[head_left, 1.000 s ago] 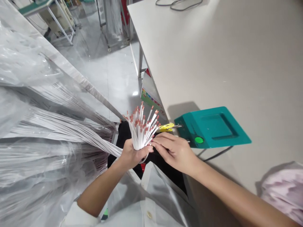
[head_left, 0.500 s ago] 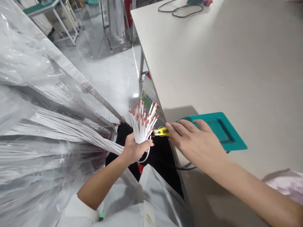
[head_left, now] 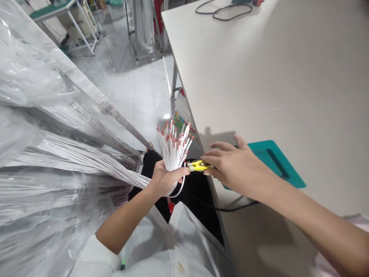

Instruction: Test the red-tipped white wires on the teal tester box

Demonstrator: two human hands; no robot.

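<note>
My left hand [head_left: 165, 179] is closed around a thick bundle of white wires [head_left: 174, 157]. Their reddish-brown tips fan out upward above my fist, and the long ends trail off to the left. One wire loops out below the hand and curves up toward a yellow clip [head_left: 198, 166] with a silvery metal end. That clip is pinched between the thumb and index finger of my right hand [head_left: 233, 161], whose other fingers are spread. Whether the clip bites on the looped wire is too small to tell. Behind my right hand, a flat teal tray-like piece [head_left: 276, 161] is partly covered.
A large pale table [head_left: 259, 84] fills the right side, with a looped black cable [head_left: 221, 13] at its far end. More white wires [head_left: 72, 154] under clear plastic [head_left: 31, 69] line the left. Another black cable [head_left: 236, 209] crosses the near table edge.
My right hand has turned and its fingers have lifted and spread, baring more of the yellow clip. The teal piece appears slightly farther right. My left hand keeps its grip on the wires.
</note>
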